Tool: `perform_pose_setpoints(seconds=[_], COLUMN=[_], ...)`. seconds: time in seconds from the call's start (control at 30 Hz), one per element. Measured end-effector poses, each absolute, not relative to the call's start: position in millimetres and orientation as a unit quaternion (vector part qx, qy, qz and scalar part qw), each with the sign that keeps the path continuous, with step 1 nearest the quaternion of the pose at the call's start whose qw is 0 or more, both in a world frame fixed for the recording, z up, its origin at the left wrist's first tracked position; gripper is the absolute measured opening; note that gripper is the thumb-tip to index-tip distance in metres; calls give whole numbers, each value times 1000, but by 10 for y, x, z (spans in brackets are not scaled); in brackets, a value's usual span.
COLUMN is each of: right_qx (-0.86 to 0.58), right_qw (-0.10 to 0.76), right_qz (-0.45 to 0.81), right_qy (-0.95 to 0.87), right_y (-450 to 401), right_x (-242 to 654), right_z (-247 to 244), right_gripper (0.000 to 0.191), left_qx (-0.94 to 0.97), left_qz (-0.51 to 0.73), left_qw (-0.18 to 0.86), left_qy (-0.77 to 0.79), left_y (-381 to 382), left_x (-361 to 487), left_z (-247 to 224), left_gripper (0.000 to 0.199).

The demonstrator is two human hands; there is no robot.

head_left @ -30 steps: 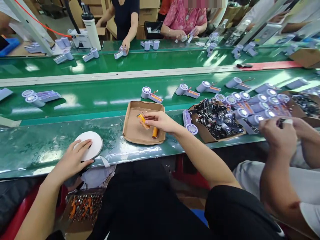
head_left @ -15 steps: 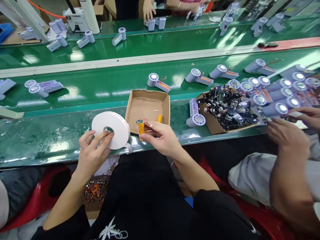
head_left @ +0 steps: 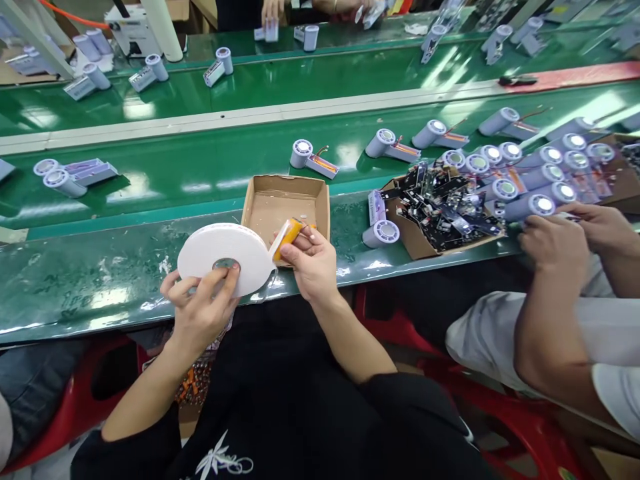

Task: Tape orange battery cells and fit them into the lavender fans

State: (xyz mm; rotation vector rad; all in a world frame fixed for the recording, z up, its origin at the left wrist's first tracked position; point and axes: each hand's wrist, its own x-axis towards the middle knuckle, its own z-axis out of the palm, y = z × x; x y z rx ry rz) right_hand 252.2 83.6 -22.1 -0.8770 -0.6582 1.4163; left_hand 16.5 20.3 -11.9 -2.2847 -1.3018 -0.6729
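Pinching an orange cylinder [head_left: 293,234] mid-frame, our right hand [head_left: 316,265] sits beside the flat white roll [head_left: 220,242] (hollow-cored) our left hand [head_left: 204,303] grips.

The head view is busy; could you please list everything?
Round tape roll: one, white, in left hand
Cylindrical cell: one, orange, in right hand
Shallow cardboard tray: one, brown, on bench
Circuit boards: many, black, in cardboard box
Flat belts: two, green, beyond bench
Cylinder-topped devices: many, lilac, on belts and bench
Boxy machine: one, white, upper left
Plastic stools: several, red, below bench
Other people's hands: several, bare, right and top
Left hand: one, bare, centre-left
Right hand: one, bare, centre
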Motion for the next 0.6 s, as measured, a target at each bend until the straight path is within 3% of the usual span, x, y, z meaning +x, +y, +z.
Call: perform_pose_setpoints(seconds=[0.17,0.3,0.37,0.47,0.6], right_qx=[-381,-382,-374,-361,-396], right_qw=[700,677,691,788,797], right_qz=[568,587,560,403,317], right_qy=[-204,-229,-263,-294,-328], right_y=[647,660,833,1143,1083], right_x=[2172,2198,2493,3177,3910], right_z=[-252,-225,-129,51,67], right_gripper=[67,66,59,43,62], left_qx=[-788,-769,-799,-807,-757], left_qz=[-276,-322,-303,-259,-243], left_qw=[214,183,128,75,73], left_qy=[-507,-521,-503,-526,-602], left_y=[195,97,-15,-138,67], left_x=[309,471,418,-36,-907], left_z=[-309,-392,-414,-455,-483], left_gripper=[69,63,62,66,76])
